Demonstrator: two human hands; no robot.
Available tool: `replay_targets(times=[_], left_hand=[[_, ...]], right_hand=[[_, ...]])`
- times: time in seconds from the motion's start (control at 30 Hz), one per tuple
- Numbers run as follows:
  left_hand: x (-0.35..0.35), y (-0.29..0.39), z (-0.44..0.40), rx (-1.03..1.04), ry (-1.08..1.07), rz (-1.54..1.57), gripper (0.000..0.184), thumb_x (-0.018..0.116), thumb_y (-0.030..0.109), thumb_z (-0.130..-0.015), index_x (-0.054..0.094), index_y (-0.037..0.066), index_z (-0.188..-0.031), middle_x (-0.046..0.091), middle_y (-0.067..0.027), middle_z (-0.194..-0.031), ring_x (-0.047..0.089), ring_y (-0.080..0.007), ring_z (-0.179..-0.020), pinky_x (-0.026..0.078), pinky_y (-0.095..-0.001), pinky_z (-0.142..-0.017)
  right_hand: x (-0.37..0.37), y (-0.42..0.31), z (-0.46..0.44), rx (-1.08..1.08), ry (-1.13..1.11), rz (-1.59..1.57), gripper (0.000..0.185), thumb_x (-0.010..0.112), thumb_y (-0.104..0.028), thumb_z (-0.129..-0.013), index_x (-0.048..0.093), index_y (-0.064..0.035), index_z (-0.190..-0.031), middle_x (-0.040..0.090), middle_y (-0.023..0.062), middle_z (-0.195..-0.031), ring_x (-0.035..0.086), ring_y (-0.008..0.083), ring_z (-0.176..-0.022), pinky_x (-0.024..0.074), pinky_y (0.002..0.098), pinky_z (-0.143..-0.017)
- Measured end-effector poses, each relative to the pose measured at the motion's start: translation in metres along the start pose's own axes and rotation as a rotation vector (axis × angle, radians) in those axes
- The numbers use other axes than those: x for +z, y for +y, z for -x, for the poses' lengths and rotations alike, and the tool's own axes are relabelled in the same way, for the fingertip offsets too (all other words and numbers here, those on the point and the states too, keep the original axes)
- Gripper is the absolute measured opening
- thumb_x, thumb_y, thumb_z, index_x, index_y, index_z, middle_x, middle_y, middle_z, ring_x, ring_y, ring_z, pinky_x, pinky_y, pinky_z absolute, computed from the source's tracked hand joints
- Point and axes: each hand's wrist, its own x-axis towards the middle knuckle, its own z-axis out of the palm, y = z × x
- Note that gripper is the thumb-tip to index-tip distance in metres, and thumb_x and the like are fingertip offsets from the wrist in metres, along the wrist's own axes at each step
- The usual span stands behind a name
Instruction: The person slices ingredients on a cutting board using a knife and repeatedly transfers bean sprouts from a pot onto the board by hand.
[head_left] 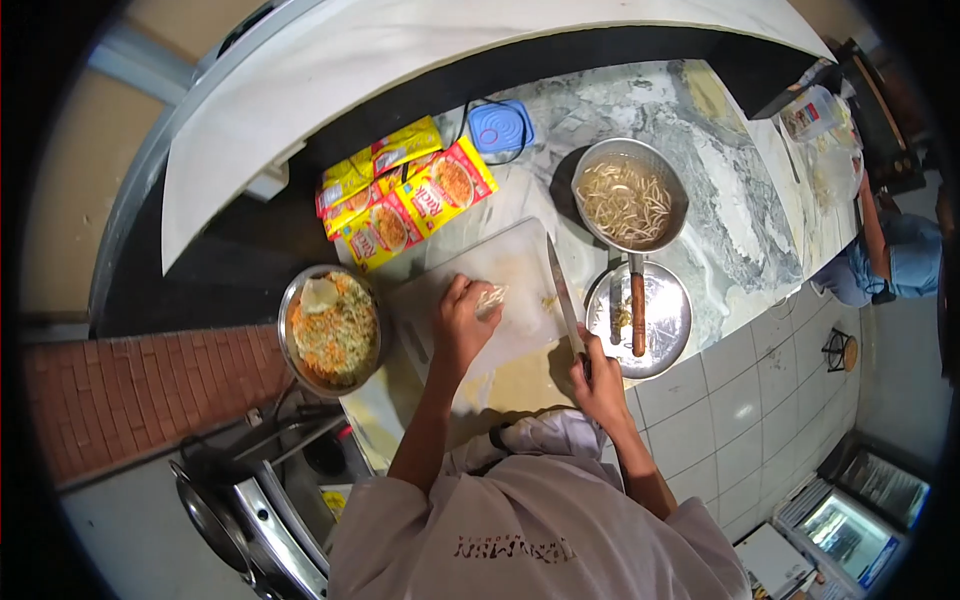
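Note:
On the white cutting board [515,255], my left hand [463,325] is closed round a small bunch of pale strands [491,299]. My right hand [598,380] grips the handle of a long knife [563,285], whose blade points away from me along the board's right edge. A saucepan [632,195] of pale strands in liquid stands beyond the board to the right. Its wooden handle [638,315] reaches over a round metal plate [665,320] with a few green scraps. Left of the board is a metal bowl [332,328] of shredded orange and pale green food.
Yellow and red food packets [420,200] lie behind the board, beside a blue lidded box [502,127] with a dark cable. At the far right another person in a blue top [908,255] reaches toward a clear container [812,115]. A stove stands at lower left.

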Motion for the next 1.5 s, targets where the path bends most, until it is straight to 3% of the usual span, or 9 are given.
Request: replay_targets(times=[0.13, 0.27, 0.43, 0.53, 0.7, 0.8, 0.87, 1.33, 1.5], left_hand=[[-0.013, 0.028, -0.024, -0.053, -0.063, 0.134, 0.037, 0.086, 0.019, -0.072, 0.067, 0.013, -0.104, 0.061, -0.0067, -0.09, 0.062, -0.0257, -0.074, 0.052, -0.0374, -0.067], [-0.007, 0.057, -0.076, -0.033, -0.106, 0.35, 0.036, 0.082, 0.017, -0.08, 0.066, 0.011, -0.112, 0.061, -0.0062, -0.089, 0.056, -0.02, -0.067, 0.049, -0.0343, -0.064], [0.031, 0.09, -0.164, 0.207, -0.32, 0.289, 0.032, 0.079, 0.016, -0.082, 0.069, 0.008, -0.111, 0.066, -0.01, -0.094, 0.063, -0.0264, -0.073, 0.051, -0.0384, -0.066], [0.066, 0.094, -0.184, 0.327, -0.373, 0.051, 0.032, 0.081, 0.02, -0.079, 0.073, 0.009, -0.108, 0.069, -0.0129, -0.1, 0.066, -0.0321, -0.082, 0.052, -0.0432, -0.072], [0.1, 0.123, -0.193, 0.379, -0.538, -0.222, 0.037, 0.085, 0.026, -0.073, 0.073, 0.008, -0.103, 0.071, -0.0183, -0.1, 0.069, -0.0381, -0.093, 0.052, -0.05, -0.083], [0.12, 0.128, -0.187, 0.416, -0.535, -0.217, 0.035, 0.085, 0.024, -0.072, 0.072, 0.007, -0.1, 0.071, -0.0183, -0.099, 0.069, -0.039, -0.093, 0.053, -0.0499, -0.08], [0.13, 0.128, -0.183, 0.429, -0.544, -0.189, 0.032, 0.084, 0.022, -0.073, 0.072, 0.007, -0.099, 0.071, -0.0183, -0.098, 0.069, -0.0391, -0.093, 0.054, -0.0498, -0.079], [0.124, 0.122, -0.192, 0.274, -0.475, -0.023, 0.009, 0.074, 0.012, -0.082, 0.079, 0.01, -0.089, 0.074, -0.0147, -0.083, 0.072, -0.0352, -0.082, 0.055, -0.0447, -0.075], [0.126, 0.109, -0.207, 0.095, -0.728, 0.473, 0.01, 0.072, 0.01, -0.088, 0.077, 0.004, -0.094, 0.077, -0.0139, -0.093, 0.075, -0.0235, -0.086, 0.056, -0.0335, -0.077]], right_hand=[[-0.005, -0.003, 0.002, 0.069, -0.019, -0.054, 0.05, 0.055, -0.004, -0.094, 0.044, -0.0024, -0.143, 0.057, 0.0117, -0.062, 0.056, 0.0215, -0.05, 0.0431, 0.0335, -0.051], [-0.009, 0.002, 0.004, 0.068, 0.12, -0.153, 0.048, 0.052, 0.002, -0.095, 0.042, 0.0005, -0.142, 0.068, 0.0116, -0.093, 0.053, 0.007, -0.057, 0.0384, 0.0252, -0.049], [-0.026, 0.014, 0.0, 0.102, 0.338, -0.354, 0.045, 0.046, -0.005, -0.103, 0.03, -0.0047, -0.146, 0.053, -0.0006, -0.061, 0.044, 0.0056, -0.044, 0.0332, 0.023, -0.042], [-0.051, -0.007, -0.014, 0.18, 0.428, -0.503, 0.045, 0.049, -0.009, -0.105, 0.03, -0.0049, -0.146, 0.052, 0.0006, -0.059, 0.043, 0.0074, -0.04, 0.0333, 0.0248, -0.038], [-0.069, 0.0, -0.019, 0.305, 0.425, -0.507, 0.047, 0.047, -0.004, -0.1, 0.032, 0.0028, -0.144, 0.063, 0.0135, -0.096, 0.062, 0.0133, -0.071, 0.0489, 0.0263, -0.06], [-0.067, 0.006, -0.018, 0.321, 0.424, -0.503, 0.047, 0.049, -0.007, -0.1, 0.032, 0.0026, -0.144, 0.064, 0.0127, -0.093, 0.063, 0.0137, -0.07, 0.0495, 0.0269, -0.062], [-0.057, 0.016, -0.017, 0.272, 0.481, -0.467, 0.046, 0.049, -0.004, -0.103, 0.033, -0.0043, -0.146, 0.051, -0.0029, -0.064, 0.045, 0.0041, -0.052, 0.0319, 0.022, -0.049], [-0.055, 0.025, -0.022, 0.272, 0.448, -0.475, 0.046, 0.046, -0.002, -0.102, 0.033, -0.0033, -0.146, 0.052, -0.003, -0.068, 0.044, 0.0034, -0.054, 0.0322, 0.0217, -0.051], [-0.053, 0.026, -0.023, 0.228, 0.455, -0.466, 0.045, 0.046, -0.002, -0.102, 0.034, -0.0044, -0.145, 0.052, -0.0031, -0.069, 0.044, 0.0034, -0.054, 0.0323, 0.0217, -0.051]])
